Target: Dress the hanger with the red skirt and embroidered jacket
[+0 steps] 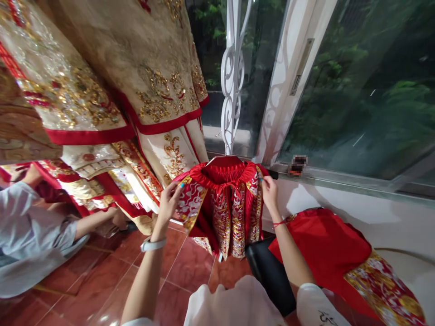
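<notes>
The left hand (pixel 169 199) and right hand (pixel 270 192) pinched opposite sides of a red embroidered garment (pixel 220 213), which was on a hanger (pixel 227 158) below white scrollwork (pixel 232 22). Dark marks (too small to read) showed on the right sleeve (pixel 311 301).

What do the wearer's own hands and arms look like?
The left hand is ungloved, with a pale wristband; the right hand is also ungloved, with a thin red bracelet. The short right sleeve is white with a dark marking.

Held garment (pixel 238 213) is satiny cloth w/ metallic-look embroid. (pixel 222 222), tiles (pixel 190 265) glossy.
</notes>
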Tool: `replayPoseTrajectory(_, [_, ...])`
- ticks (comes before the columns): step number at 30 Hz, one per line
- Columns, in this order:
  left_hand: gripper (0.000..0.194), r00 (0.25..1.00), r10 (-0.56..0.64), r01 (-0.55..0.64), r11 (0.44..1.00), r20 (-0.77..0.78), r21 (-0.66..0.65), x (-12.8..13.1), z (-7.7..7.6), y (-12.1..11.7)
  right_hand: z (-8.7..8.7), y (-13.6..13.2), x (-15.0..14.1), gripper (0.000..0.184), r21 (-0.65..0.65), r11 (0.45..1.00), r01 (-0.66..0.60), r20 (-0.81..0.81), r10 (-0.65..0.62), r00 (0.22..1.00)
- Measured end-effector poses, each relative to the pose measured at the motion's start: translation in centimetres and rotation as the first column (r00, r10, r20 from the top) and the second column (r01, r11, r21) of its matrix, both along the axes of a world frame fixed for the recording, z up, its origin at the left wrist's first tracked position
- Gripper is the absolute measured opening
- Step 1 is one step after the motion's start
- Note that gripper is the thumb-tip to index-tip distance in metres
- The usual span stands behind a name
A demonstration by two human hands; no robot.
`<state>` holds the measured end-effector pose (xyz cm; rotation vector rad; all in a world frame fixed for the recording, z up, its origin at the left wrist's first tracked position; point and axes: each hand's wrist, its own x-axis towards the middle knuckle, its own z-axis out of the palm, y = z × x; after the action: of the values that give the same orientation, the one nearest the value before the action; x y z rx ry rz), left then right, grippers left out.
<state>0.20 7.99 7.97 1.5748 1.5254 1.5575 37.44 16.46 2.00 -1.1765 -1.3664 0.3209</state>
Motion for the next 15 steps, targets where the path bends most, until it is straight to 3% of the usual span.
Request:
replayPoseTrajectory(4, [0.040,0.983,0.091,-0.085,0.995,-0.159,0.045,-3.8,5.1,1.7,5.1,3.4,4.8,0.024,0.140,0.990,0.027,0.011,-0.029,1.000])
replayPoseTrajectory(7, [0.041,0.982,-0.021,0.013,0.999,-0.189,-0.045,-6.0,6.5,5.8,7.9,7.4,6.7,0.024,0.081,0.986,-0.145,0.103,0.136,0.985])
replayPoseTrajectory(9, [0.044,0.984,-0.123,0.099,0.980,-0.128,-0.175,-6.6,5.4,8.3,7.7,9.6,6.6,0.026,-0.089,0.957,-0.275,0.132,0.285,0.949])
replayPoseTrajectory(11, [0.048,0.983,-0.180,0.167,0.953,-0.026,-0.253,-6.5,3.5,9.7,6.5,10.6,6.0,0.029,-0.244,0.903,-0.355,0.115,0.390,0.914])
replayPoseTrajectory(13, [0.050,0.986,-0.168,0.167,0.964,0.011,-0.205,-5.9,1.7,9.5,5.1,10.1,5.6,0.030,-0.222,0.924,-0.310,0.074,0.334,0.940])
replayPoseTrajectory(15, [0.050,0.997,-0.011,0.008,1.000,-0.072,-0.030,-4.7,0.5,8.1,4.2,8.6,5.3,0.032,-0.053,0.983,-0.175,0.009,0.176,0.984])
